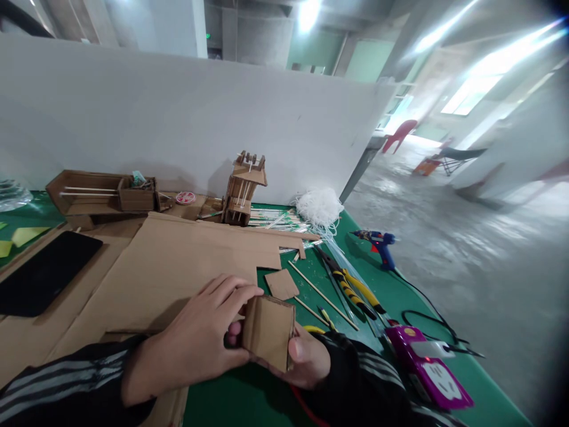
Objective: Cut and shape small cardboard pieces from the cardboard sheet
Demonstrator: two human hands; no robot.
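Low over the near table edge, both hands hold a small cardboard box [269, 332]. My left hand [202, 332] grips its left side, thumb below and fingers over the top edge. From the right and underneath, my right hand [309, 356] supports it, with the thumb on the right edge and the other fingers mostly hidden. Just beyond the box lies a loose cardboard square [281, 284]. A large cardboard sheet [191, 252] spreads behind my left hand. Thin wooden sticks [322, 293] lie past my right hand.
Pliers [351, 284], a blue glue gun [377, 243] and a purple power strip [429, 365] lie on the right. A cardboard tower [242, 190], a long cardboard box [89, 193] and white string [319, 207] stand along the white partition [191, 112]. At left rests a black phone-like slab [48, 273].
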